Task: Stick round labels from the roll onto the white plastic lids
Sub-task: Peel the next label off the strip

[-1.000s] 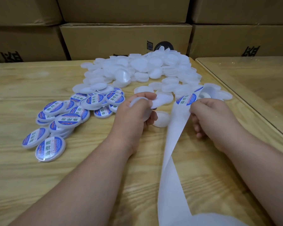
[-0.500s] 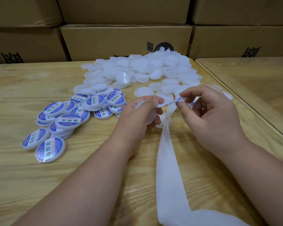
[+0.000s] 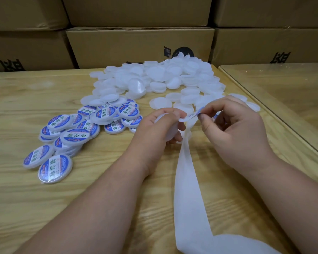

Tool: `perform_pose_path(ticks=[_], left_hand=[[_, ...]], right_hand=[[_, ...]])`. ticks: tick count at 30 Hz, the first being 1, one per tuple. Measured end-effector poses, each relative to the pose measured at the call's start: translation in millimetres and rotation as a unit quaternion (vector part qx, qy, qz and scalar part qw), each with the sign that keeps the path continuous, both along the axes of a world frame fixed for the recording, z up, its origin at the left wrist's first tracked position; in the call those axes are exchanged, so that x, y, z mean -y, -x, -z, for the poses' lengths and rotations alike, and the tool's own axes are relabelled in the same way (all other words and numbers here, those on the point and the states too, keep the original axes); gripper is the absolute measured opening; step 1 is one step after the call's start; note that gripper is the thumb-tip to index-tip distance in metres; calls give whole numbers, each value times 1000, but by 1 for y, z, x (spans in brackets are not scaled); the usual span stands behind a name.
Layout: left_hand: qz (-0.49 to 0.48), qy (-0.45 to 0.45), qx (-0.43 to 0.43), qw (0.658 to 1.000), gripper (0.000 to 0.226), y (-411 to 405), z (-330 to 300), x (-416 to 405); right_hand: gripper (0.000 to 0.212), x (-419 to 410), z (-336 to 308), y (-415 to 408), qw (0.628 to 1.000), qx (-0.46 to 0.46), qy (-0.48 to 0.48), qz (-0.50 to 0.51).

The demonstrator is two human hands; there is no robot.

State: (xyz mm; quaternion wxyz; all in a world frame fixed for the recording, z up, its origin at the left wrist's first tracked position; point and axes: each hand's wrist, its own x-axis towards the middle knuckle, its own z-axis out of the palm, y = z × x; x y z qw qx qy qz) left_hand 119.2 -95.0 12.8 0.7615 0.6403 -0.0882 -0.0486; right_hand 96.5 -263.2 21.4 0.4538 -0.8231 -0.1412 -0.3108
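Nearest you, at the desk's near edge, the white backing strip (image 3: pixel 186 180) rises from a loose fold at the bottom of view and runs up the desk (image 3: pixel 26 208) between your forearms to your hands.

Your left hand (image 3: pixel 154 129) is curled round a plain white lid (image 3: pixel 170 132) — thumb and forefinger on its upper rim, the lid held on edge above the desk. Your right hand (image 3: pixel 235 129) pinches a round blue-and-white label (image 3: pixel 197 114) between thumb and forefinger; the label's left edge touches the lid's rim at your left fingertips. Whether the label is fully off the strip, you cannot tell from here.

Left of your left hand, toward the desk's left side, lies the heap of labelled lids (image 3: pixel 77 132), blue labels face up, some stacked.

Further back, the pile of unlabelled white lids (image 3: pixel 154 79) spreads across the far middle of the desk — its right fringe reaches behind your right hand.

Beyond the far edge stand stacked cardboard boxes (image 3: pixel 136 44). A second, glossier tabletop (image 3: pixel 283 88) adjoins on the right.
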Motion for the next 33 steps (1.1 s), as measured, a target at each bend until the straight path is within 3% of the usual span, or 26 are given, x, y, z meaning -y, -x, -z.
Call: perform_pose_path(ticks=[8, 12, 16, 18, 23, 33], left_hand=[[19, 52, 56, 997, 38, 0, 4, -2], [33, 129, 32, 991, 43, -2, 5, -6], [5, 105, 10, 994, 27, -3, 6, -3], [0, 78, 3, 997, 34, -4, 5, -2], [27, 81, -12, 996, 37, -1, 0, -3], [53, 43, 11, 998, 30, -1, 0, -1]], right_hand=[[31, -9, 4, 3, 999, -33, -29, -14], [20, -12, 2, 4, 987, -91, -128, -31], [12, -11, -3, 2, 928, -210, -292, -98], [11, -11, -3, 0, 893, -271, -333, -137], [42, -12, 1, -3, 862, -375, -300, -164], [24, -9, 6, -8, 853, -398, -297, -160]])
